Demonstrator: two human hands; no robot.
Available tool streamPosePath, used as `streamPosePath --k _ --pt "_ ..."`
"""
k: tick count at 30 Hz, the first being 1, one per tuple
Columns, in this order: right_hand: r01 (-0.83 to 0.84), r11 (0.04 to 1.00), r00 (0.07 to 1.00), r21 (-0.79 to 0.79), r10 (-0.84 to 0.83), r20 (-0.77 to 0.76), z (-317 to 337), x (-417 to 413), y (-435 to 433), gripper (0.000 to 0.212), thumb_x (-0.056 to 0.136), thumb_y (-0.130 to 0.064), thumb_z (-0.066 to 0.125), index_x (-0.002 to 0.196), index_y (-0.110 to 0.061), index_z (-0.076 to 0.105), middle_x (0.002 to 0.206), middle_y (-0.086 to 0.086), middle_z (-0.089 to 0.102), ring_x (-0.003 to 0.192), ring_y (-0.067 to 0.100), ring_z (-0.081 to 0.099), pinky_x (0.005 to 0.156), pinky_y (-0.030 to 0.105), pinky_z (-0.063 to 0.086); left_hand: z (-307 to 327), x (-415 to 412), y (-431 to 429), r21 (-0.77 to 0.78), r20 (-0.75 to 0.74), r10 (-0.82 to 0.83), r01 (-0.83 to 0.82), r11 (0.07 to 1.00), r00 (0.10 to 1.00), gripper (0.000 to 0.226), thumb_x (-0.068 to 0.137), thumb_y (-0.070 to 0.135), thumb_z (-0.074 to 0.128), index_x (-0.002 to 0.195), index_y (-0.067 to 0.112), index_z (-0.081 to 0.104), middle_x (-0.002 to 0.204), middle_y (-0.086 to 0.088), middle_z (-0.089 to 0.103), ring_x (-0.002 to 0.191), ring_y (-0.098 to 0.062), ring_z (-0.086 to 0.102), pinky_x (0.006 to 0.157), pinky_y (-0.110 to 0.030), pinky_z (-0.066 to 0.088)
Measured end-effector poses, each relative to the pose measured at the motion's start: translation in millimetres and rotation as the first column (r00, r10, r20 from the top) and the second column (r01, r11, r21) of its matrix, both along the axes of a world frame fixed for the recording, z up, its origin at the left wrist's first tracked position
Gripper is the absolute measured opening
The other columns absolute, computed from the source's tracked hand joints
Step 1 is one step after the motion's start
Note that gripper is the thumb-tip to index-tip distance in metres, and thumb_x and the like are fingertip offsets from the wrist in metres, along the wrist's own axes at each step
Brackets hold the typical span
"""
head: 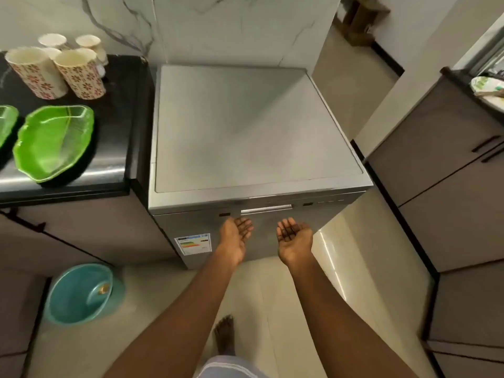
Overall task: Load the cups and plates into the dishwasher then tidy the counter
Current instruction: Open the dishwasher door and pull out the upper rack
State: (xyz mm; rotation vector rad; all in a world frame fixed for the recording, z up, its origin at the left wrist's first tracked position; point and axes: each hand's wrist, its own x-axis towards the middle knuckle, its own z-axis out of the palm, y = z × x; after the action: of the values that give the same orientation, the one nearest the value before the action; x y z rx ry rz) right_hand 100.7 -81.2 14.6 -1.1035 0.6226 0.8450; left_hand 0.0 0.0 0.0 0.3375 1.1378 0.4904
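A: What's closest in?

B: A bare foot (224,334) on the pale floor, with a strip of grey-striped cloth at the bottom edge. Two bare forearms reach forward from there.

A: And the hands?

B: Both are palm-up and empty. The left hand (235,237) has its fingers loosely curled and apart, their tips just under the door handle (266,208) of the dishwasher (245,126); I can't tell whether they touch it. The right hand (294,238) is cupped with its fingers spread, a little to the right, in front of the door and gripping nothing.

A: Is the door open?

B: No, it sits closed. An energy label (193,244) is stuck near the door's lower left corner. The flat grey top carries nothing.

A: What's on the floor?

B: A teal basin (81,293) at the left, below the counter.

A: And the dishes?

B: On the black counter (117,148) left of the dishwasher. A green leaf-shaped plate (53,143) lies near the front edge, and a second green plate (6,121) is cut off by the frame's left side. Behind them, towards the back wall, stand flower-patterned cups (79,73), upright and clustered together.

A: Anything further off?

B: Another plate (488,90) sits on a counter at the far right.
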Motion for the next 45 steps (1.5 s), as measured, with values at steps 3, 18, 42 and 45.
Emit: streamPosePath --k 3,18,42,45 --pt "0.002 1.0 0.999 -0.021 -0.002 -0.043 -10.0 20.1 9.0 0.038 0.102 -0.029 0.033 0.088 -0.006 0.06 0.088 0.009 0.06 0.081 0.02 0.059 0.093 0.029 0.044 -7.4 12.3 12.5 -0.074 0.044 0.099 -0.096 0.993 0.994 0.042 0.103 0.023 0.026 0.083 0.005 0.059 0.085 -0.01 0.063 0.075 -0.02 0.06 0.07 -0.025 0.045" --pt "-0.127 0.989 0.973 0.075 0.139 -0.185 -20.8 68.1 52.4 0.035 0.095 -0.017 0.033 0.066 -0.011 0.052 0.061 0.008 0.053 0.065 0.024 0.056 0.095 0.042 0.05 -11.7 64.1 14.1 -0.222 0.153 0.518 -0.481 0.848 0.842 0.035 0.096 0.013 0.028 0.083 0.004 0.059 0.079 -0.014 0.062 0.076 -0.025 0.059 0.08 -0.035 0.05" --pt "-0.011 0.99 0.984 0.138 0.035 -0.176 -53.6 2.7 -73.2 0.035 0.1 -0.021 0.034 0.078 -0.014 0.06 0.064 0.004 0.062 0.057 0.019 0.058 0.065 0.03 0.058 -32.9 -6.2 -120.4 -0.128 0.154 0.392 -0.375 0.918 0.907 0.026 0.099 0.017 0.038 0.102 0.006 0.062 0.091 -0.012 0.066 0.083 -0.023 0.063 0.083 -0.032 0.051" --pt "-0.093 0.995 0.984 0.039 0.097 -0.147 -53.1 -7.2 -103.1 0.033 0.1 -0.025 0.04 0.072 -0.013 0.052 0.063 0.005 0.053 0.059 0.019 0.054 0.072 0.033 0.055 -16.3 -31.6 -150.8 0.047 -0.089 0.079 -0.075 0.996 0.993 0.028 0.099 0.018 0.036 0.093 0.009 0.063 0.087 -0.009 0.067 0.073 -0.019 0.061 0.067 -0.027 0.046"
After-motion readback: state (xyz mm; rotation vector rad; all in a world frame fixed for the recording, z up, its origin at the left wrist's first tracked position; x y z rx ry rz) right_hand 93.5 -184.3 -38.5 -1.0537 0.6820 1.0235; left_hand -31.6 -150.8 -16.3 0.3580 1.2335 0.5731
